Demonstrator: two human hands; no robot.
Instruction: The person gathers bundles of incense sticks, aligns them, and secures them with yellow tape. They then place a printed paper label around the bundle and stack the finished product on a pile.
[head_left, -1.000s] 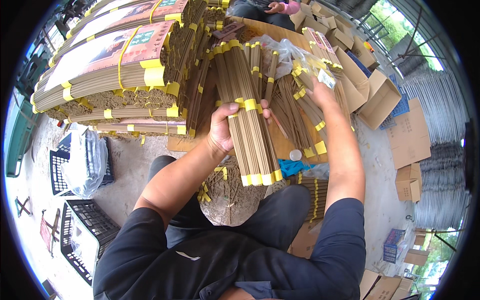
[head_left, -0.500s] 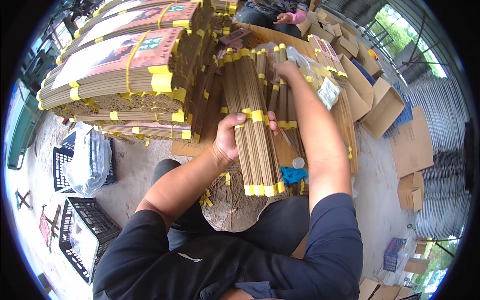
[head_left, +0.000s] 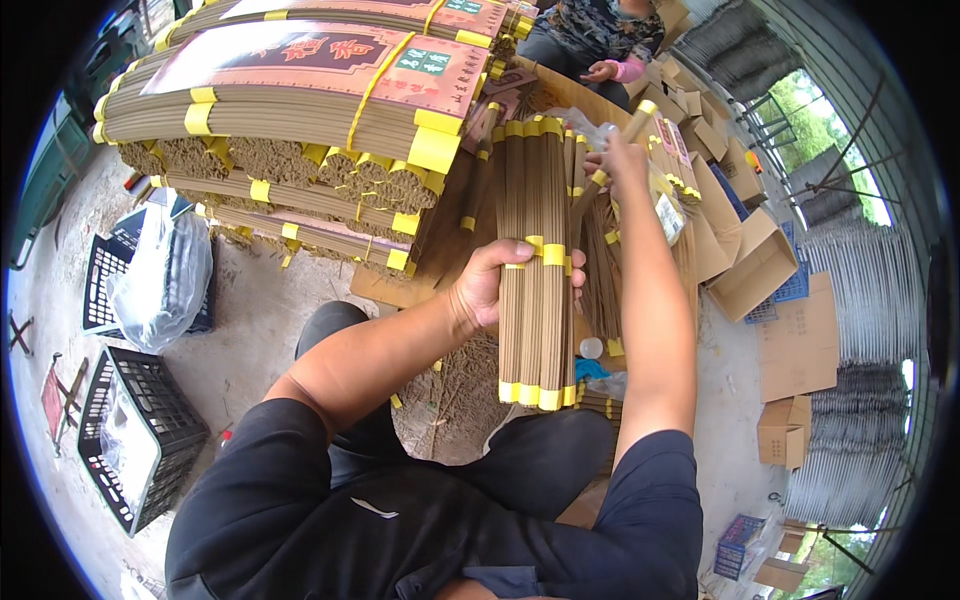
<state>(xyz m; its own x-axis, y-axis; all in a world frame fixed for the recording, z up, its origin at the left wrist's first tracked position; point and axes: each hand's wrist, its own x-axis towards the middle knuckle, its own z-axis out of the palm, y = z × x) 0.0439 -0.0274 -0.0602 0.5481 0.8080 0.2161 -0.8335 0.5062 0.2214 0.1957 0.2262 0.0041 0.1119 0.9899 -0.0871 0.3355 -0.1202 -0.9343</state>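
Several slim bundles of brown incense sticks [head_left: 535, 330], banded with yellow paper at the ends and middle, stand side by side in my left hand [head_left: 488, 286]. Its thumb lies across the front and its fingertips come round the right side. My right hand [head_left: 624, 168] is closed around a single incense bundle [head_left: 640, 120], tilted with its upper end to the right, just right of the held group. More loose incense bundles [head_left: 600, 260] lie on the wooden table [head_left: 380, 289] below my right hand. A clear plastic bag [head_left: 586, 126] lies behind them.
Large stacked incense packs [head_left: 300, 110] with pink labels and yellow straps rise at the left. Black crates [head_left: 150, 430] stand on the floor to the left. Open cardboard boxes [head_left: 755, 262] line the right. Across the table sits another person [head_left: 590, 40].
My right hand has drawn an incense bundle up from those on the table and now holds it tilted. My left hand keeps its group, now more upright. The whole view has shifted.
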